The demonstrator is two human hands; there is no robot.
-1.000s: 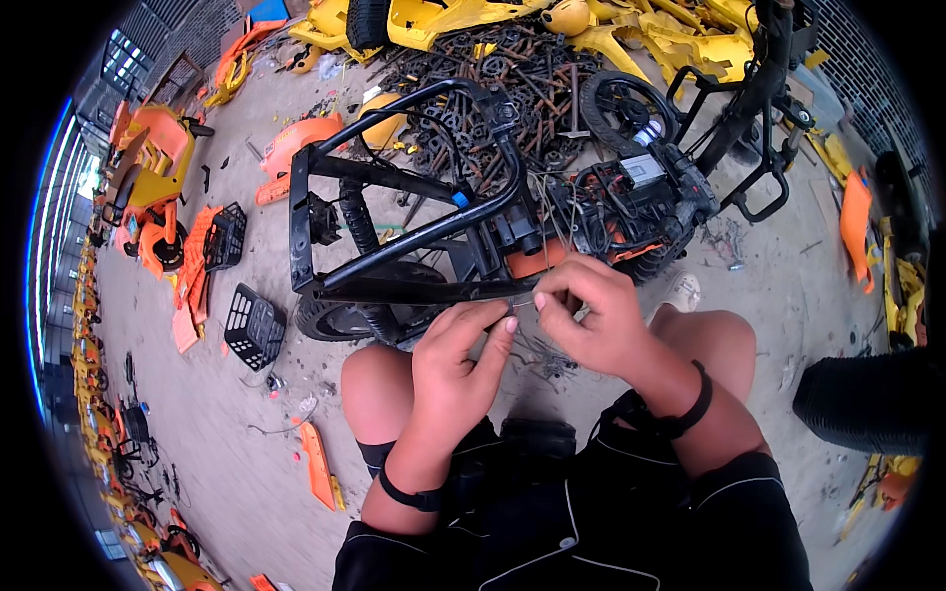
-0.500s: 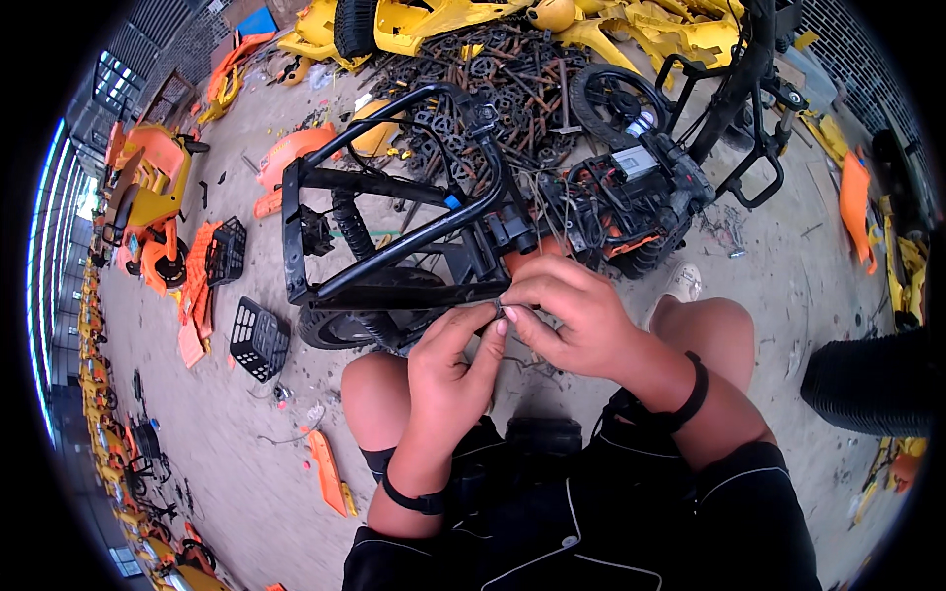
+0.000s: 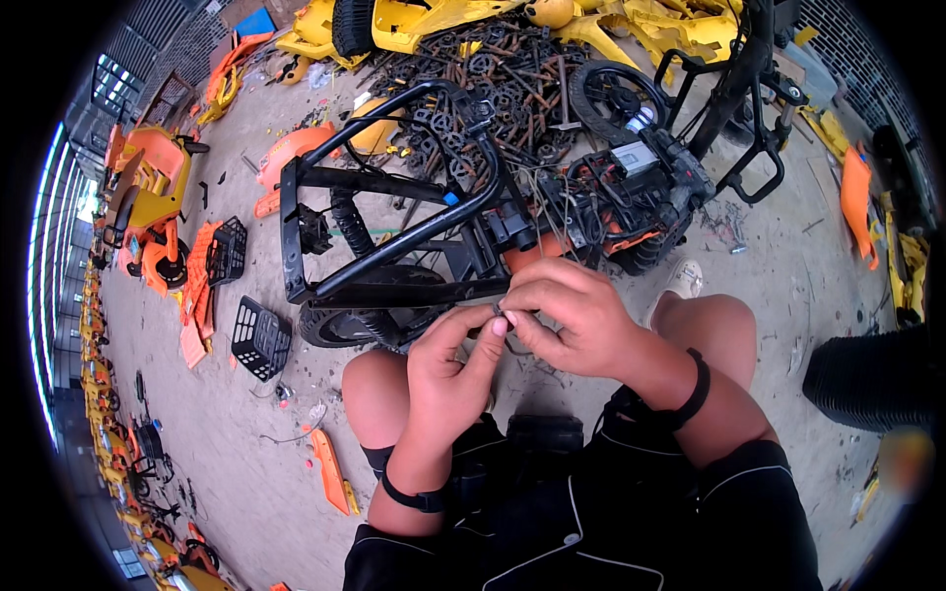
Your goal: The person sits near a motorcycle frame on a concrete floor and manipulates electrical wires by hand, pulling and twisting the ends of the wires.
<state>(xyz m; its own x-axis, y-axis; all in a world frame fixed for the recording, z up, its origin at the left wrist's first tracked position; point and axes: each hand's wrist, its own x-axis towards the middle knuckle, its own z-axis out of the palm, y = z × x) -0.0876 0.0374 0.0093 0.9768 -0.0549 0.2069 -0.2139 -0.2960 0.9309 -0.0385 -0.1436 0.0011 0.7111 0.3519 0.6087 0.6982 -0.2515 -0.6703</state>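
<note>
My left hand (image 3: 448, 369) and my right hand (image 3: 572, 317) meet in front of me, fingertips pinched together around a tiny dark piece (image 3: 500, 310). It is too small to name and mostly covered by the fingers. Just beyond my hands stands a black tubular vehicle frame (image 3: 394, 251) with a wheel (image 3: 370, 320) under it. To the right of the frame, the exposed motor and wiring section (image 3: 631, 202) carries a silver box (image 3: 634, 160) on top.
A heap of rusty metal parts (image 3: 493, 98) lies beyond the frame, with yellow body panels (image 3: 434, 30) behind. Black plastic crates (image 3: 260, 339) and an orange panel (image 3: 331, 471) sit on the floor at left. A black ribbed object (image 3: 867, 379) stands at right.
Both hands stay almost in place, with only slight finger movement around the small piece. A blurred orange-brown shape now shows at the lower right edge.
</note>
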